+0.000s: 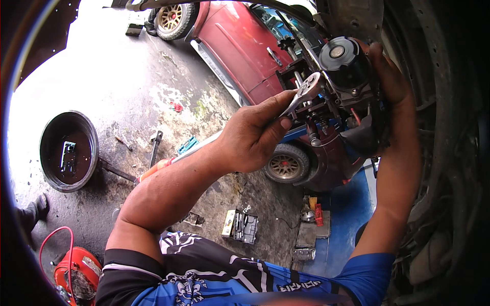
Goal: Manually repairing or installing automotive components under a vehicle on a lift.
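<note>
Held a shiny metal ratchet wrench (304,92) by its handle, up high in the picture's upper middle, with its round head set against a dark greasy mechanical assembly (334,109) under the vehicle. Left hand (252,135) clenched around the wrench handle, fingers (278,104) wrapped tight on it, thumb along the side. Right hand (390,76) pressed on the far side of the assembly, just beside a black round cylindrical metal part (344,61); fingers there hidden behind the parts, so impossible to tell whether closed or loose. Wore a blue and black patterned shirt (219,278). Further out, parked behind the assembly, a dark red car (240,56) with gold spoked wheels (285,164). On the stained concrete floor (127,97), well apart to the left, stood a black round drain pan (69,150) with dark oil inside. Lower down lay an open grey tool case (241,225), and in the lower left corner sat a red machine (76,273) with a red hose.
</note>
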Motion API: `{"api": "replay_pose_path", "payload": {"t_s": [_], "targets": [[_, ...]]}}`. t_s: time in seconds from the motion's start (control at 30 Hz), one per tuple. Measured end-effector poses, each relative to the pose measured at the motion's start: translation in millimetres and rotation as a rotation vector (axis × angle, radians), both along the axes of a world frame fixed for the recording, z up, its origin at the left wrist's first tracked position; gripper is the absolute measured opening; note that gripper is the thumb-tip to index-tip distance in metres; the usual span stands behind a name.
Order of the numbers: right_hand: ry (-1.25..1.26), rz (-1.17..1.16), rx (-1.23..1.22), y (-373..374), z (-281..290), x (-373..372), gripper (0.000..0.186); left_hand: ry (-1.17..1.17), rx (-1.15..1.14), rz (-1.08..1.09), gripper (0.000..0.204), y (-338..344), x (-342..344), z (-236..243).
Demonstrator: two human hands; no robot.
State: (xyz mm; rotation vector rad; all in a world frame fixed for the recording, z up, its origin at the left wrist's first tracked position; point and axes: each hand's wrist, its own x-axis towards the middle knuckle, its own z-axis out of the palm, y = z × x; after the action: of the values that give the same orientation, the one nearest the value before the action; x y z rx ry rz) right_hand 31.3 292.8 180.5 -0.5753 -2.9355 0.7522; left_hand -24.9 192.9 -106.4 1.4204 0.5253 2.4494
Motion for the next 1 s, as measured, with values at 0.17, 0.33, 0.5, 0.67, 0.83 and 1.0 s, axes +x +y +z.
{"api": "replay_pose_path", "payload": {"t_s": [0.17, 0.33, 0.5, 0.67, 0.83, 1.0], "targets": [[-0.007, -0.12, 0.016, -22.1, -7.7, -7.1, 0.072, -0.052, 0.013, -0.05, 0.045, 0.6, -1.2, 2.7], [0.046, -0.175, 0.122, -22.7, -8.8, -8.3, 0.069, 0.001, 0.035, 0.054, 0.044, 6.1, -2.7, 0.8], [0.028, -0.174, 0.168, -25.3, -8.1, -7.6, 0.068, 0.038, 0.022, 0.049, 0.044, 7.9, -7.3, 2.3], [0.006, -0.182, 0.174, -28.8, -8.6, -8.9, 0.066, 0.116, 0.089, 0.202, 0.044, 24.2, -14.4, 2.3], [0.016, -0.165, 0.193, -26.8, -9.6, -9.9, 0.066, 0.27, -0.008, 0.273, 0.047, 20.6, -28.2, 1.0], [-0.012, -0.166, 0.008, -23.8, -12.2, -13.7, 0.063, 0.246, -0.29, 0.321, 0.054, -26.5, 1.1, 14.5]]}}
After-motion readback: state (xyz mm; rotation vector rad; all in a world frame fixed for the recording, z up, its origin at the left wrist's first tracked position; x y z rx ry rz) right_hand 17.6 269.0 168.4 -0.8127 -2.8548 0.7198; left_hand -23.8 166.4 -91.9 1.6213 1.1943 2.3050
